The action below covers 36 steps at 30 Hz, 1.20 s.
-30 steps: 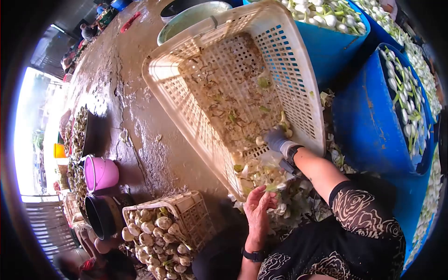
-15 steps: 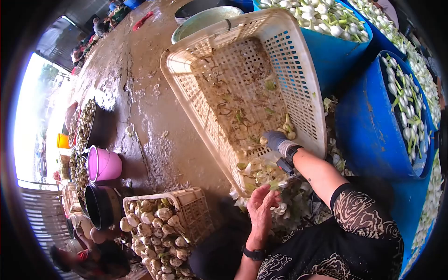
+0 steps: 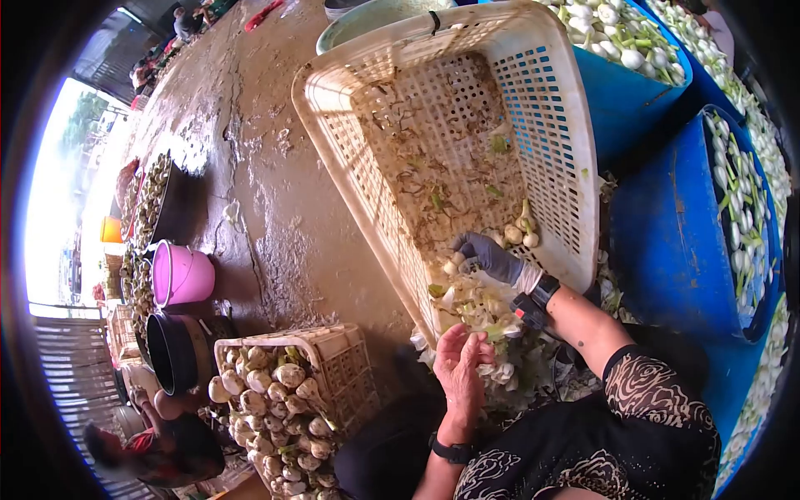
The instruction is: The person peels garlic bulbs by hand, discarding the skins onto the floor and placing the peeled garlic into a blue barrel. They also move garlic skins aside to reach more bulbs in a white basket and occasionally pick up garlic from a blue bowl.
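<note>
My right hand [image 3: 493,260], in a grey glove, is low inside a large cream plastic crate [image 3: 446,25]. Its fingers curl round a small white bulb [image 3: 451,267]. More pale bulbs [image 3: 523,232] with a green stem lie just right of this hand, on the crate's dirty floor. My bare left hand [image 3: 461,367] is palm up beside the crate's near edge, its fingers loosely bent and apart, with nothing in them. Pale peelings [image 3: 492,312] are heaped between the two hands and over the crate's near end.
A smaller crate [image 3: 342,358] of unpeeled bulbs [image 3: 283,400] stands at the lower left. Beyond it are a black tub [image 3: 171,354], a pink bucket [image 3: 185,275] and a person [image 3: 167,450]. Blue barrels [image 3: 675,242] of white bulbs line the right. The floor [image 3: 275,208] looks wet.
My right hand has moved left across the crate, and the small bulb at its fingers has shifted with it. My left hand is nearly where it was. The view has shifted slightly.
</note>
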Each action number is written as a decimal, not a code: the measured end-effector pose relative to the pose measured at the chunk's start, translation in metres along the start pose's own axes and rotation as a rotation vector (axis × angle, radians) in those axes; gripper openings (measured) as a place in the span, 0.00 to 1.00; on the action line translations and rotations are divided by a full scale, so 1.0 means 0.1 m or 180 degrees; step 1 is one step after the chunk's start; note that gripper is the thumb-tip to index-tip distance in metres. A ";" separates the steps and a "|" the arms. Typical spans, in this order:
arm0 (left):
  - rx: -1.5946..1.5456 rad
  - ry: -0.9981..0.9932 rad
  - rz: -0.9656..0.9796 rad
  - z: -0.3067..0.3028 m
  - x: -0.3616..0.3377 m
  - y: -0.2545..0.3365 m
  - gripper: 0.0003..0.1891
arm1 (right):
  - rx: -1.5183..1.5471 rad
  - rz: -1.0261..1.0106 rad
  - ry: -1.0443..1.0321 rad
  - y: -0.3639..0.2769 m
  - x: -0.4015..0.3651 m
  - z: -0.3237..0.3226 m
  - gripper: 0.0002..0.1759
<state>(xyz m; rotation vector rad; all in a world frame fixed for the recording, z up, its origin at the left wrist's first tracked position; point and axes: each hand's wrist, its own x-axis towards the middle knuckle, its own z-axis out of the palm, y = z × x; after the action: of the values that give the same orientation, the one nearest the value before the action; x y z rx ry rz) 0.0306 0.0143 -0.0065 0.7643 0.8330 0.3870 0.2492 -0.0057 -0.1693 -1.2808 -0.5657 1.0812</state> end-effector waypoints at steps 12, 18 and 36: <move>-0.0682 -0.0574 0.0897 -0.03 -0.20 0.28 0.15 | -0.0155 -0.1044 0.0482 -1.37 -1.28 1.05 0.10; 0.0028 -0.0673 0.1538 -0.01 -0.38 0.22 0.24 | -0.2101 -0.1947 0.0712 -1.54 -1.62 1.30 0.19; 0.1906 -0.1654 0.0734 0.38 -0.80 -0.40 0.16 | -0.3355 -0.2094 0.2277 -1.10 -2.19 0.95 0.09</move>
<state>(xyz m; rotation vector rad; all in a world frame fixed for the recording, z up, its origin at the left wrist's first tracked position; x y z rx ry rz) 0.0111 -0.0765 0.0225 1.4529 0.3591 0.1202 0.1099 -0.1443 0.0054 -2.0171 -0.9377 -0.3435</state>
